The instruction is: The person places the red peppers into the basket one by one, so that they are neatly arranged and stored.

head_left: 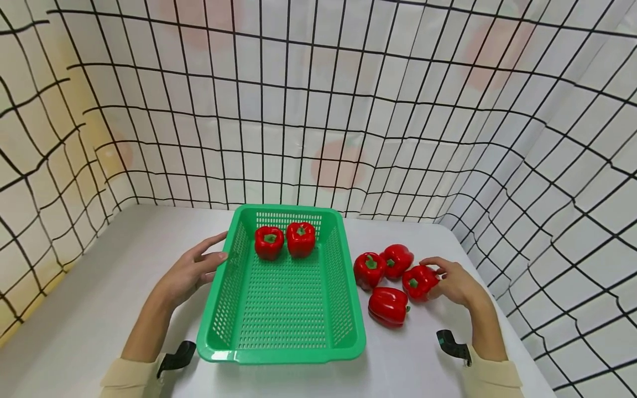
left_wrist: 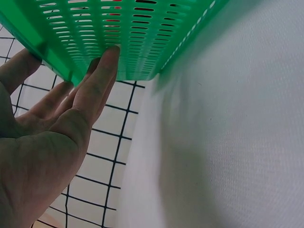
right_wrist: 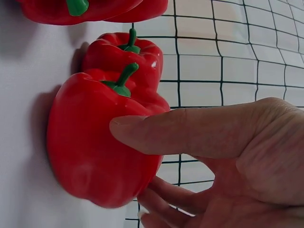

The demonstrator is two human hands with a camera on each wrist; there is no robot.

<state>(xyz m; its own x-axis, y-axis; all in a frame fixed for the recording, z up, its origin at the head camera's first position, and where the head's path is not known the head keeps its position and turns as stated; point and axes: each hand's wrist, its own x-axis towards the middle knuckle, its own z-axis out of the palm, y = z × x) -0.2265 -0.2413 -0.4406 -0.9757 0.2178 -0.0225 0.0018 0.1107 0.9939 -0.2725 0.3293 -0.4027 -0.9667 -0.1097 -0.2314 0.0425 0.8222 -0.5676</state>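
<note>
1. the red bell pepper [head_left: 419,281] lies on the white table [head_left: 89,298] to the right of the green basket [head_left: 283,354], the rightmost of four loose peppers, with its green stem turned toward the basket.
2. the right hand [head_left: 455,283] is on the pepper's far right side. the right wrist view shows the thumb laid across the pepper's face and the other fingers curling in beneath it, so the hand is wrapped on the pepper, which rests on the table.
3. the pepper lies directly left of that hand, between the hand and the basket. its stem-to-base axis runs roughly left to right, pointing into the palm.
4. the right hand is far nearer to this pepper than the left hand [head_left: 191,272], which is across the basket.
5. the left hand's fingers are straight and pressed flat against the basket's left wall, near the rim; they grip nothing.
6. three more peppers [head_left: 385,276] sit just beside the held one, on its basket side, one toppled at the front.
7. two peppers [head_left: 285,240] stand touching at the basket's far end.
</note>
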